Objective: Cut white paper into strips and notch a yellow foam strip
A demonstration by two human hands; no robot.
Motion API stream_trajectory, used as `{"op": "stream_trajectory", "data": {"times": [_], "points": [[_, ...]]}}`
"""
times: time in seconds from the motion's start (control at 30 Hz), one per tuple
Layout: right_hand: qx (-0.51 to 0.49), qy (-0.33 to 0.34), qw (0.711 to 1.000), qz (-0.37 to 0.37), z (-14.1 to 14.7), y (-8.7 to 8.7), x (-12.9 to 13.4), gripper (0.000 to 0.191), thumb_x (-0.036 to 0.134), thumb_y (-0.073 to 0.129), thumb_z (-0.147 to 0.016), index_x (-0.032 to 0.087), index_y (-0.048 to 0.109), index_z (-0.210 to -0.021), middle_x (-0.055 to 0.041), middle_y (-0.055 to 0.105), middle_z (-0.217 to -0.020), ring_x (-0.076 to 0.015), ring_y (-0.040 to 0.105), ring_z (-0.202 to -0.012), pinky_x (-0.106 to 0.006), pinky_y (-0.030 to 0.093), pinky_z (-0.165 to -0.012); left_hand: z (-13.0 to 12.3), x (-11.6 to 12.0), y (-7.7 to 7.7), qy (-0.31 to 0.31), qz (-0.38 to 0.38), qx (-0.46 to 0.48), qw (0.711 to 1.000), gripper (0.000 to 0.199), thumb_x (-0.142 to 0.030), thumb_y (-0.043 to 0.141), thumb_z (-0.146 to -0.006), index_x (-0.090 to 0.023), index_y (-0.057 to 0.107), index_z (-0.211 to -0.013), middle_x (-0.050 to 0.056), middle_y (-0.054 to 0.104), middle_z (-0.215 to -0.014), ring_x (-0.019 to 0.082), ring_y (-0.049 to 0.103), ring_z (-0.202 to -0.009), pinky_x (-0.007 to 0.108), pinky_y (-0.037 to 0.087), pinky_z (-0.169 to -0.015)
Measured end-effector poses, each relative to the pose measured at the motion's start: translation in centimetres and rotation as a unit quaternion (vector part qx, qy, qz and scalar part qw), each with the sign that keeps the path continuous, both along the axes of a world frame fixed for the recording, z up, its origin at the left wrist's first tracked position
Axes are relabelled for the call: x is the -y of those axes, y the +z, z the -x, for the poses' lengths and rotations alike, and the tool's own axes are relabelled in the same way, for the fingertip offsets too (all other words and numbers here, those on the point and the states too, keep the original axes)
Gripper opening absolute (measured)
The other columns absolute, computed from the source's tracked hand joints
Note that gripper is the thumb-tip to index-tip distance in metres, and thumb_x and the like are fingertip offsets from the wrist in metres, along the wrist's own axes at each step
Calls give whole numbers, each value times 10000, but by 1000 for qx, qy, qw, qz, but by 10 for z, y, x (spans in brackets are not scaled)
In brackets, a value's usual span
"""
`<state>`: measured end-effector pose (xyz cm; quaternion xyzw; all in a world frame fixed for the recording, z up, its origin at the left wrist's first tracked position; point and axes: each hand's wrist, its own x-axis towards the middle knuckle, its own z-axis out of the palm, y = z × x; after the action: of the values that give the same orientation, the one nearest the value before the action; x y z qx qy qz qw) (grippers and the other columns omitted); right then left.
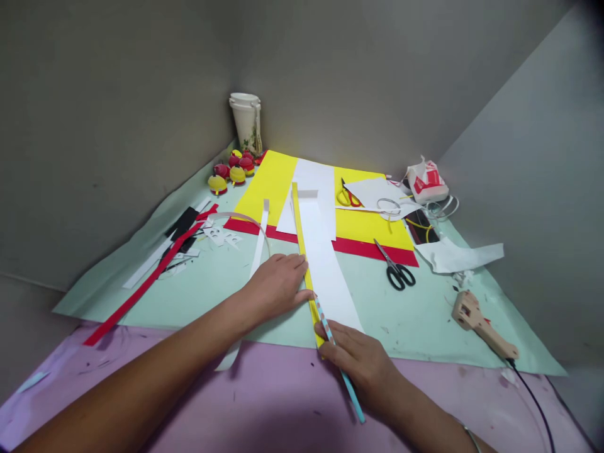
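Observation:
A long yellow strip (pixel 301 229) lies lengthwise over a white paper sheet (pixel 325 270). My left hand (pixel 278 283) presses it down from the left, fingers together and thumb near its edge. In my right hand (pixel 361 355) is a slim pencil (pixel 350 393), light blue with a patterned upper part. Its tip meets the strip's right edge beside my left thumb. The near end of the yellow strip passes under my right fingertips. To the left of the yellow strip, a narrow white strip (pixel 260 242) runs beneath my left hand.
Black-handled scissors (pixel 396 270) and a glue gun (pixel 486 327) lie at right. Yellow sheets (pixel 268 182), yellow-handled scissors (pixel 348 198) and a tissue pack (pixel 427 180) are farther back. Left are a red strip (pixel 141 292), red-yellow balls (pixel 237 175) and a white cup (pixel 246 123).

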<state>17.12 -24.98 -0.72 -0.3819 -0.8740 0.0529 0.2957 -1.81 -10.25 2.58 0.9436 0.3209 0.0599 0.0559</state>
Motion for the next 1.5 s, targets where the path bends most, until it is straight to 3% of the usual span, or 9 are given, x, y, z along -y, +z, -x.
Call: {"op": "stream_trajectory", "data": {"times": [0.33,0.8,1.1,1.5], "points": [[0,0,999,40,-1,-3,2,192,39,519,-914,127,632,-1042,-147,663,-1224,-213,564,-1221,-399,437,-1091,2,3,4,8,40,-11,999,615,-511,532,-845,-116,500,-1315,140,491,-1419,274,434,-1311,415,309,-1065],[10,-3,1000,18,1,2,1,168,71,523,-925,138,647,-1016,-149,684,-1206,-236,576,-1218,-394,483,-1050,1,9,4,16,49,-31,998,740,-554,529,-807,-99,418,-1380,145,423,-1471,281,368,-1359,430,275,-1085],[-23,23,999,-9,-1,0,5,246,31,550,-894,95,600,-1126,-207,655,-1222,-275,511,-1279,-440,481,-1047,-2,13,4,42,94,-67,992,932,-701,497,-752,-121,321,-1460,149,274,-1545,304,227,-1427,478,189,-1129],[-29,14,999,17,1,-1,10,223,60,597,-876,137,609,-1085,-167,673,-1174,-258,555,-1218,-450,489,-1023,-3,14,-6,39,109,-62,991,1145,-825,509,-626,-116,253,-1488,183,195,-1563,351,146,-1442,543,120,-1133]]}}
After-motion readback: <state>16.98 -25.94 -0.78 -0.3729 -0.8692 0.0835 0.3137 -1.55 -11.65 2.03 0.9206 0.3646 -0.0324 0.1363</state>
